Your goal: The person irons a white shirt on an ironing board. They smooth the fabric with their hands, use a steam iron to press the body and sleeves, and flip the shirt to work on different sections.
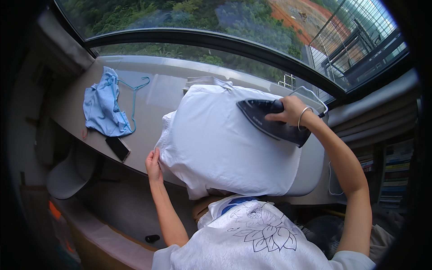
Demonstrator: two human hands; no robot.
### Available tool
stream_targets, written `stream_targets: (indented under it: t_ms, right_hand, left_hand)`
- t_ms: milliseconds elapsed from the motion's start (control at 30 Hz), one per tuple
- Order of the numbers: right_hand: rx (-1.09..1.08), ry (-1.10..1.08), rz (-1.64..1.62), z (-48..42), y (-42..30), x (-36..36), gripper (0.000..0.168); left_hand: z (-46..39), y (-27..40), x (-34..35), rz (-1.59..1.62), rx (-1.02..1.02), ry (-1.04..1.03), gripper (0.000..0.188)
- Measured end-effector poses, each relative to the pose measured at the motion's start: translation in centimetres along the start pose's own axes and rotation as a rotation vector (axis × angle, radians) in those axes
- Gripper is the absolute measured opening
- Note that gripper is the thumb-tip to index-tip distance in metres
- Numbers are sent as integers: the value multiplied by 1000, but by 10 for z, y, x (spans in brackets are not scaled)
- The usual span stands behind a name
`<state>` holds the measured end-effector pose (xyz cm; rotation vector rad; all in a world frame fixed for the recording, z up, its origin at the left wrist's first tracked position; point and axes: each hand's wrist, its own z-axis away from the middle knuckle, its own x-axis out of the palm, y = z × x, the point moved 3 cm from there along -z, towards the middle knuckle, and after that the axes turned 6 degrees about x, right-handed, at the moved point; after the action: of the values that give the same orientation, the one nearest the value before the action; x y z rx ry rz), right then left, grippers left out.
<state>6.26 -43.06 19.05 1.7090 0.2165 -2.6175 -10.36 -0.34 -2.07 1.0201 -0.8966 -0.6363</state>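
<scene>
My right hand (291,109) is closed round the handle of a dark clothes iron (266,119), whose pointed end faces left over a white garment (216,135). The garment lies spread on a small ironing board (312,168), its left side bunched into folds. At that left edge my left hand (154,165) pinches the cloth between thumb and fingers. Further left, a light blue garment (101,108) lies crumpled with a turquoise clothes hanger (134,104) against it. Whether the iron's soleplate touches the cloth cannot be told.
A smartphone (118,148) lies by the front edge of the table (152,125). A window with a dark frame (202,37) runs behind it. A grey chair (72,175) stands at the lower left. Books (396,168) fill a shelf at the right, beside a curtain (374,104).
</scene>
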Motion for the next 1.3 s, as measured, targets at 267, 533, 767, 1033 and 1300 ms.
stream_targets:
  t_ms: [267, 533, 767, 1033, 1300]
  right_hand:
    - [113, 51, -70, -40, 20, -22, 73]
    - [17, -34, -42, -10, -20, -9, 72]
    - [6, 21, -66, -38, -18, -11, 77]
    - [41, -28, -77, -42, -18, -10, 73]
    - [-33, -12, 11, -9, -60, 4, 74]
  left_hand:
    - [0, -2, 0, 29, 1, 4, 19]
    - [1, -4, -4, 35, 8, 7, 18]
    - [4, 5, 7, 72, 33, 20, 19]
    - [7, 5, 7, 113, 41, -7, 18]
    - [2, 6, 4, 167, 65, 12, 19]
